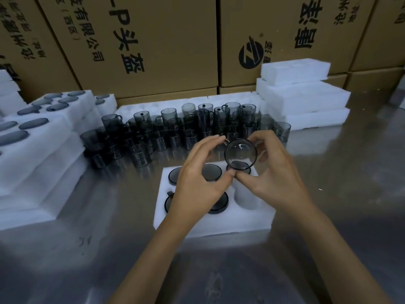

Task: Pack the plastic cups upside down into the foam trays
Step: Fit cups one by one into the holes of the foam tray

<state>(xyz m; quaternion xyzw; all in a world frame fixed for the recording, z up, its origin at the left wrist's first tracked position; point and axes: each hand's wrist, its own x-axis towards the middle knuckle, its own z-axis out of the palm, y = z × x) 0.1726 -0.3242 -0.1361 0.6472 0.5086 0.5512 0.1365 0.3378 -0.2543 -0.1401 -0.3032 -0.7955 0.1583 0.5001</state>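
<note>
- We hold one smoky plastic cup [240, 154] between both hands above the back right pocket of the foam tray [215, 224], its open mouth facing us.
- Our left hand [201, 183] curls its fingers around the cup's left side; our right hand [274, 172] pinches the right rim.
- Four upturned cups [211, 172] already sit in pockets.
- More loose cups [175, 128] crowd the metal table [87, 249] behind.

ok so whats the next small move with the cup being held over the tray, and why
Probably lower the held cup upside down into a free pocket of the foam tray. Both the left hand and right hand hold it just above the tray, whose near-right pocket looks empty while the others hold cups.
</note>
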